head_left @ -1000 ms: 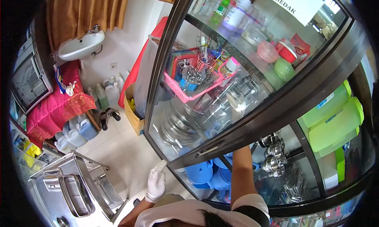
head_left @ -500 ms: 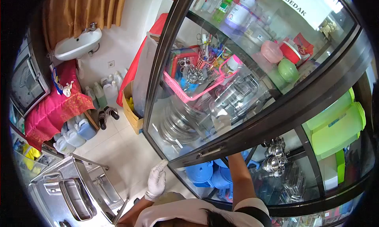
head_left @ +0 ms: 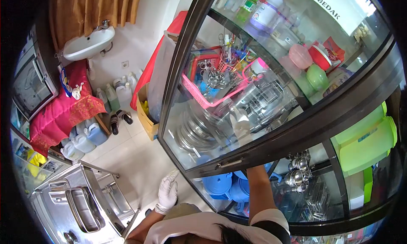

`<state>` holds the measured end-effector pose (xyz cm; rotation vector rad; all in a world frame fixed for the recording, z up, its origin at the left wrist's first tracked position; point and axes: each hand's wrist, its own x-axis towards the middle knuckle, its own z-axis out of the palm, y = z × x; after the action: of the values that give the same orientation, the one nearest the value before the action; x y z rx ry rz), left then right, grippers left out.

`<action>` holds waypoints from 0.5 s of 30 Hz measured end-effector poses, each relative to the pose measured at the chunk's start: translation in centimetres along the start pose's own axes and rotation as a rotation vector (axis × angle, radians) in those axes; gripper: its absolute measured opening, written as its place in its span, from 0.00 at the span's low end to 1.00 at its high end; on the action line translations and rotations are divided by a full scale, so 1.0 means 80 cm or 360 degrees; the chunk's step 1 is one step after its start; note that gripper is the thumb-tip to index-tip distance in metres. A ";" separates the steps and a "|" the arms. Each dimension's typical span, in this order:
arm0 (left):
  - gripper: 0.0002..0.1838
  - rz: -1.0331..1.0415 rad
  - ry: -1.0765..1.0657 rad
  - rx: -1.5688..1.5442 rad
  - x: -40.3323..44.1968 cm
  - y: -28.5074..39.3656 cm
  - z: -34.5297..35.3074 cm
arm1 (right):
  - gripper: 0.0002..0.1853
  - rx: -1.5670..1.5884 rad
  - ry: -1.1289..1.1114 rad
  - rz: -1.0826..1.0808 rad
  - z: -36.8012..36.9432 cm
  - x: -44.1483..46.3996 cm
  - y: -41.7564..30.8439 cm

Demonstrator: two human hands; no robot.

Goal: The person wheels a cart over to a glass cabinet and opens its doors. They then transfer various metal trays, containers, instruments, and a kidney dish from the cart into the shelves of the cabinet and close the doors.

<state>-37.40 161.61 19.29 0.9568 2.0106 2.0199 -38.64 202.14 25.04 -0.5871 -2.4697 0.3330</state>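
My left hand [head_left: 168,190], in a white glove, is raised at the lower corner of the glass cabinet door [head_left: 254,152]. Its fingers are mostly stretched and nothing shows in them. My right forearm [head_left: 259,188] passes behind the door's dark frame into the cabinet. Through the glass I see my right hand [head_left: 241,125] as a pale gloved shape, its fingers blurred by reflections. It is nearest to a metal wire rack [head_left: 265,97] and stacked round steel bowls [head_left: 193,131]. Above it sits a pink basket [head_left: 199,100] with scissor-handled instruments [head_left: 217,78].
A steel trolley [head_left: 46,210] with a metal tray [head_left: 85,210] stands at lower left. Blue containers [head_left: 217,185] and steel cups [head_left: 294,178] fill the lower shelf. Bottles and coloured bowls line the upper shelf. Jerrycans [head_left: 82,143] stand under a red-covered table [head_left: 63,112].
My right hand has reached further up behind the glass. My left hand stays near the door corner, its fingertips slightly farther left of it. The whole view has shifted a little.
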 end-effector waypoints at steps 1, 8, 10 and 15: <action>0.21 0.0009 0.0005 0.0010 -0.001 0.000 0.000 | 0.24 -0.0036 -0.0039 0.0010 0.000 0.003 -0.001; 0.21 0.0060 0.0084 0.0021 -0.010 0.005 -0.002 | 0.22 0.0082 -0.0002 -0.0020 0.009 -0.003 0.010; 0.21 0.0109 0.0126 -0.0001 -0.017 0.004 -0.005 | 0.22 0.0062 -0.0017 0.0097 0.010 -0.010 0.017; 0.22 0.0080 0.0191 0.0079 -0.028 0.015 -0.019 | 0.23 -0.2275 0.0526 -0.1201 0.052 -0.146 0.299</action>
<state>-36.02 159.05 19.77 0.9252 2.1270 2.1105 -24.45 216.99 7.60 -0.1078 -2.0283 -1.7367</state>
